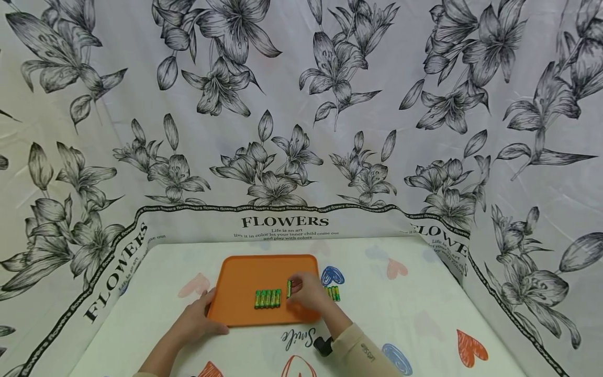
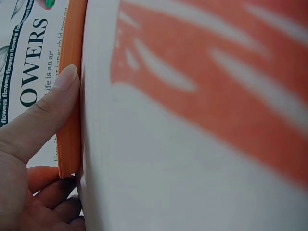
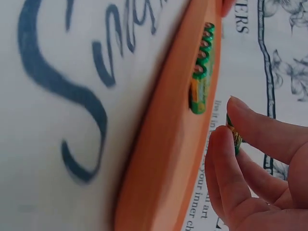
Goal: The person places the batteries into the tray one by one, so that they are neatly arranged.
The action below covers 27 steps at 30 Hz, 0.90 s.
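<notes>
Five green batteries (image 1: 267, 299), side by side in a row, lie on orange tray (image 1: 249, 269), nr its near side, about mid-width. R hand (image 1: 308, 294) over tray's right part, narrow pinch, thumb vs. fingertips, on one more battery (image 1: 289, 289); this one is just right of the row w/ a small gap, roughly upright in head view, lifted off tray floor per R wrist cam. Its lower end pokes out below the grip. L hand (image 1: 200, 318) holds tray at near-left corner: thumb pressed on rim, fingers curled abt the corner, well apart from the row. Few more batts (image 1: 335, 294) on white cloth (image 1: 424, 293), just right of tray, partly hidden by R hand; exact no. can't tell.
</notes>
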Motion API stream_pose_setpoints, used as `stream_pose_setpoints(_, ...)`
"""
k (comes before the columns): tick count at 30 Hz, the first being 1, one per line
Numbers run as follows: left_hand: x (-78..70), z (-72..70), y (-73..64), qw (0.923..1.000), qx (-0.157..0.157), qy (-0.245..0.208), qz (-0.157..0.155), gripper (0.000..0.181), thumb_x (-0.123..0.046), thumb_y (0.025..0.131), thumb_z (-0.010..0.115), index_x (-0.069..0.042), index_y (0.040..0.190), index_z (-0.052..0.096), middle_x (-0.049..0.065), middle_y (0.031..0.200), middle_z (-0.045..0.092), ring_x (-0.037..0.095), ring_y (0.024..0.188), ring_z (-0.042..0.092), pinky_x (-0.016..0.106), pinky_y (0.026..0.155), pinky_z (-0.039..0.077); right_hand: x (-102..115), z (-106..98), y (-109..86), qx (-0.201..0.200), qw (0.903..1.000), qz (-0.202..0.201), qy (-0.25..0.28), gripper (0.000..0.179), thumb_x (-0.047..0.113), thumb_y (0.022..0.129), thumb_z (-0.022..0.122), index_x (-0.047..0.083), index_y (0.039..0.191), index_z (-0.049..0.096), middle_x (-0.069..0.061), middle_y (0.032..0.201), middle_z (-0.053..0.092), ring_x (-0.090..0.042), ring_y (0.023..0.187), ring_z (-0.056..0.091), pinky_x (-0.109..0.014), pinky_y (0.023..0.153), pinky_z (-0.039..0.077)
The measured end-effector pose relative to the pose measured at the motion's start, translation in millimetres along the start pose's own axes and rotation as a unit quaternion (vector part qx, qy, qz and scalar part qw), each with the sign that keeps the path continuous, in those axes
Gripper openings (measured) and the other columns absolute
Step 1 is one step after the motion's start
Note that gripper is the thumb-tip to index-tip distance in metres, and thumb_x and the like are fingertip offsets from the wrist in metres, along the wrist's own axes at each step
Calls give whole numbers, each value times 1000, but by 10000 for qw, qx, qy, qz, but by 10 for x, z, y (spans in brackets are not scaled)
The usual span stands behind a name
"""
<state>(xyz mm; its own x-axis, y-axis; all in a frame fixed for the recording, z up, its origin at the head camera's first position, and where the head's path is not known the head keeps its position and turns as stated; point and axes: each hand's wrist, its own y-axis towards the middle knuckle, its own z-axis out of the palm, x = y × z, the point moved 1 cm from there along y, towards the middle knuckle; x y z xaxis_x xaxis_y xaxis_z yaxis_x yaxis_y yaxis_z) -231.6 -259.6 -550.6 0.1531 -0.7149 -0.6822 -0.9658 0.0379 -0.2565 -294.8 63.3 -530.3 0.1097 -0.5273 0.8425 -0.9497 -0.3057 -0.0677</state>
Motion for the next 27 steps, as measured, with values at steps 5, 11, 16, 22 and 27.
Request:
stream_pose_setpoints(5, 8, 8, 13, 10000, 19, 8, 22, 136, -48, 55, 96, -1, 159, 22, 34, 163, 12, 54, 149, 14, 69, 116, 18, -39, 130, 29, -40, 9998, 158, -72, 51, 4, 70, 91, 6, 116, 69, -2, 93, 65, -15, 80, 61, -30, 73, 57)
stream_pose_setpoints(11, 10, -7, 12, 9999, 31, -4, 136, 136, -48, 55, 96, 1, 159, 22, 35, 162, 10, 54, 149, 12, 69, 117, 16, -36, 206, 50, -93, 9985, 268, -461, 54, 8, 68, 93, 8, 117, 70, 2, 90, 63, -13, 78, 58, -28, 72, 54)
stream_pose_setpoints(16, 2, -20, 9, 9999, 47, -28, 117, 136, -48, 55, 96, 0, 159, 22, 34, 163, 10, 54, 149, 12, 69, 117, 16, -21, 246, 46, -60, 9976, 211, -663, 54, 9, 68, 94, 7, 116, 70, 1, 92, 63, -14, 80, 55, -32, 78, 54)
stream_pose_setpoints(22, 5, -11, 24, 10000, 23, -4, 93, 137, -49, 55, 96, 0, 159, 22, 34, 163, 11, 54, 149, 13, 69, 117, 16, -2, 272, 46, -23, 9963, 191, -841, 54, 9, 69, 93, 8, 117, 71, 1, 92, 61, -15, 79, 52, -31, 75, 53)
stream_pose_setpoints(27, -1, -7, 13, 10000, 21, 19, 69, 136, -48, 55, 96, 0, 159, 23, 34, 162, 11, 54, 149, 13, 69, 116, 16, -6, 283, 41, 11, 9962, 145, -856, 56, 9, 68, 94, 8, 119, 70, 2, 93, 61, -15, 79, 53, -33, 76, 54)
